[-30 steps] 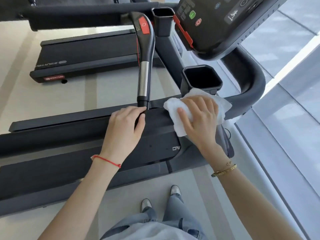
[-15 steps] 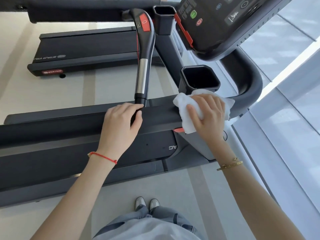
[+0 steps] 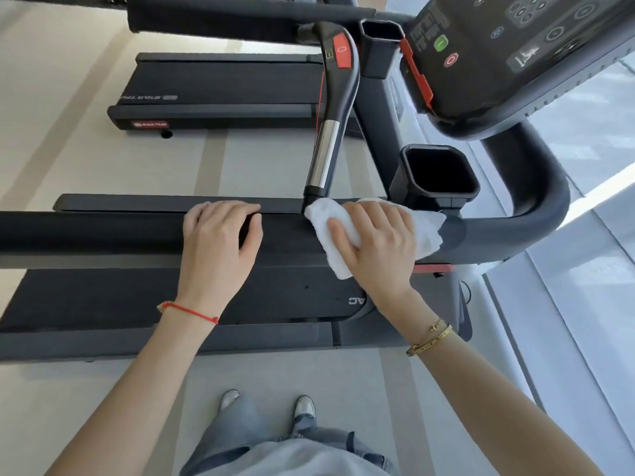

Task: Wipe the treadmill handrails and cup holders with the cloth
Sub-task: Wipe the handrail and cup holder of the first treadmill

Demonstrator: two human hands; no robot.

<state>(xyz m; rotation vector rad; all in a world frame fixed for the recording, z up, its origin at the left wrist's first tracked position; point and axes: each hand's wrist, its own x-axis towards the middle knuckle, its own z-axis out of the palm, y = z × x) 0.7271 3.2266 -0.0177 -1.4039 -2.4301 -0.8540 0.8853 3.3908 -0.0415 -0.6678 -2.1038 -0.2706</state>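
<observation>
A pale, striped gym floor [image 3: 268, 159] runs under two treadmills, with a glass wall [image 3: 584, 269] letting in daylight along the right side. The person stands beside the nearer machine, grey trousers and light shoes [image 3: 304, 405] showing below.

Across the view lies the long black padded handrail [image 3: 86, 231] of the near treadmill, curving at its right end up toward the dark console panel [image 3: 515, 46] with its green and red buttons. The left hand [image 3: 220, 242], a red string bracelet [image 3: 189, 311] on its wrist, rests on top of this rail with the fingers curled over the far edge, gripping it.

Just to the right, the right hand [image 3: 374, 245], wearing gold bracelets [image 3: 429, 338], lies over a white folded cloth [image 3: 426, 231] and presses it onto the same rail, the thumb spread toward the left and the fingers draped over the cloth; whether they wrap right round the rail on the far side I can't quite see. The cloth's left corner touches the foot of the black and chrome sensor grip [image 3: 323, 156], which carries a red pad near its top.

Just behind the cloth stands a black squarish cup holder [image 3: 405, 180]; a second, smaller one [image 3: 378, 53] sits farther back beside the console. The other treadmill's belt deck [image 3: 223, 80] lies well apart across the floor.
</observation>
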